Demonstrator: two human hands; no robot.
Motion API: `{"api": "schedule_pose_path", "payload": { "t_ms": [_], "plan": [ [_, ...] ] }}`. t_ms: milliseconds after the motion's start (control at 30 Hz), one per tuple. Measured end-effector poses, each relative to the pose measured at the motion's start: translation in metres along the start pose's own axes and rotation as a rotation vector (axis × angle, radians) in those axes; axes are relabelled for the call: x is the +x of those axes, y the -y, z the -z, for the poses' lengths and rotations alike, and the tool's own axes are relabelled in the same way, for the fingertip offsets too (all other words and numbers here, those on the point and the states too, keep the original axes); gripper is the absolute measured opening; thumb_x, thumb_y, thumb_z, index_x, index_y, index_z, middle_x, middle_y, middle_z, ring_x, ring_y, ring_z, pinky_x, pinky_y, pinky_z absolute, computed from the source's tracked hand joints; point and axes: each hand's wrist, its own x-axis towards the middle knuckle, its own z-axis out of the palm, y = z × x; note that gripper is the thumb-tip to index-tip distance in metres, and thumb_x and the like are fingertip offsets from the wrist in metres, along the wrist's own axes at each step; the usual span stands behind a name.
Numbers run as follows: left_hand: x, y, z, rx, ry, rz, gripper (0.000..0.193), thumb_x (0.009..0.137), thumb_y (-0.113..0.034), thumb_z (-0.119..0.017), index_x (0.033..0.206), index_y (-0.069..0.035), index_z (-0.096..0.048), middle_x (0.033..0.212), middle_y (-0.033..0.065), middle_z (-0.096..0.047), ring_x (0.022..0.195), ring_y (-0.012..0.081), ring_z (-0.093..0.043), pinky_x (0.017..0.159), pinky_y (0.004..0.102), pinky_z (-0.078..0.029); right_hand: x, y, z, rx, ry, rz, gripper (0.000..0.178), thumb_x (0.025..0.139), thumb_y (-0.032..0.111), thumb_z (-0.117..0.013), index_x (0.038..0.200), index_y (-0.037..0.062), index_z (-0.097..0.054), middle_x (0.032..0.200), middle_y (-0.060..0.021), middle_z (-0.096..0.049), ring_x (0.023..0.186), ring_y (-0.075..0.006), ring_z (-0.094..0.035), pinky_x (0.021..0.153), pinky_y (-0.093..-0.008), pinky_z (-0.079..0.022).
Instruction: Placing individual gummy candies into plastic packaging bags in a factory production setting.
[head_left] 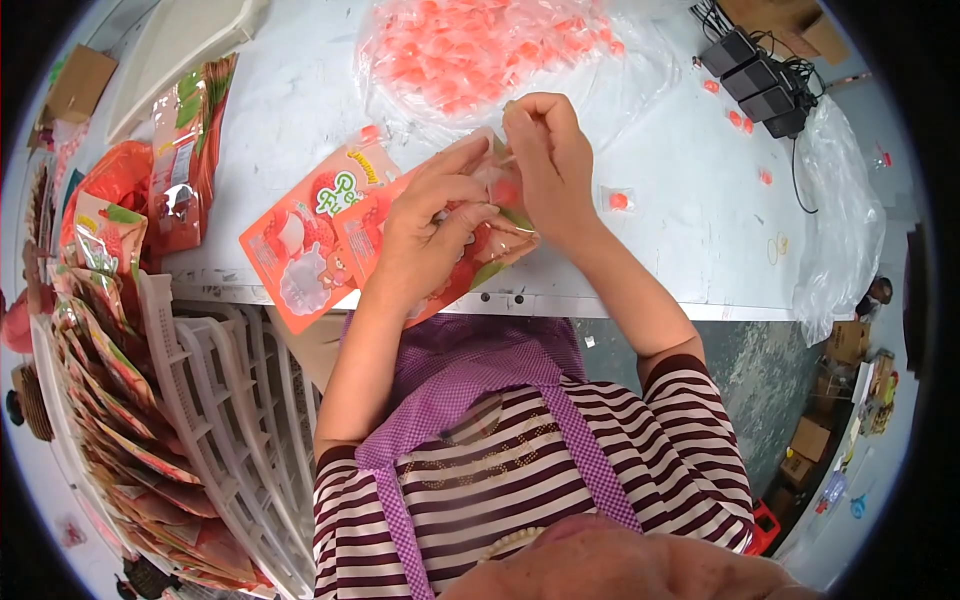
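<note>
My left hand [437,218] is closed around a pink printed pouch [478,262], tilted over the table's near edge. The pouch's mouth faces my right hand [550,165], and a pink piece shows inside through its clear part. My right hand is raised beside that mouth with thumb and fingertips pinched together; what they hold, if anything, is too small to make out. Under the held pouch lies another pink pouch [300,252], flat on the table. Just beyond both hands, a large clear plastic bag [640,75] spreads around a heap of small wrapped pink candies [470,50].
Single wrapped candies [619,201] lie to the right, near black power adapters [757,85] with tangled cords. At left, white crates [215,400] stand beside a container packed with filled pouches [130,420]. More pouches [190,160] stand on the table near a white tray [150,75].
</note>
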Motion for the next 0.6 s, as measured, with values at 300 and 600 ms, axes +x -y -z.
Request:
{"api": "schedule_pose_path", "payload": {
  "t_ms": [300, 600],
  "plan": [
    [-0.001, 0.007, 0.006, -0.26, -0.154, 0.0, 0.011, 0.082, 0.002, -0.058, 0.091, -0.002, -0.055, 0.125, 0.0191, -0.051, 0.117, 0.026, -0.048, 0.096, 0.0346, -0.039, -0.012, -0.02, -0.004, 0.049, 0.089, 0.316, 0.026, 0.096, 0.026, -0.041, 0.09, 0.0026, -0.05, 0.078, -0.0044, -0.055, 0.072, -0.0123, -0.052, 0.065, -0.0271, -0.043],
    [-0.002, 0.008, 0.008, -0.402, -0.14, -0.005, 0.01, 0.084, 0.002, -0.056, 0.092, -0.002, -0.053, 0.124, 0.0211, -0.05, 0.116, 0.027, -0.048, 0.096, 0.0345, -0.038, -0.004, -0.007, 0.008, -0.102, 0.46, 0.404, 0.057, 0.094, 0.051, -0.027, 0.092, 0.0017, -0.054, 0.085, -0.0076, -0.057, 0.073, -0.0146, -0.052, 0.07, -0.0293, -0.042]
  ]
}}
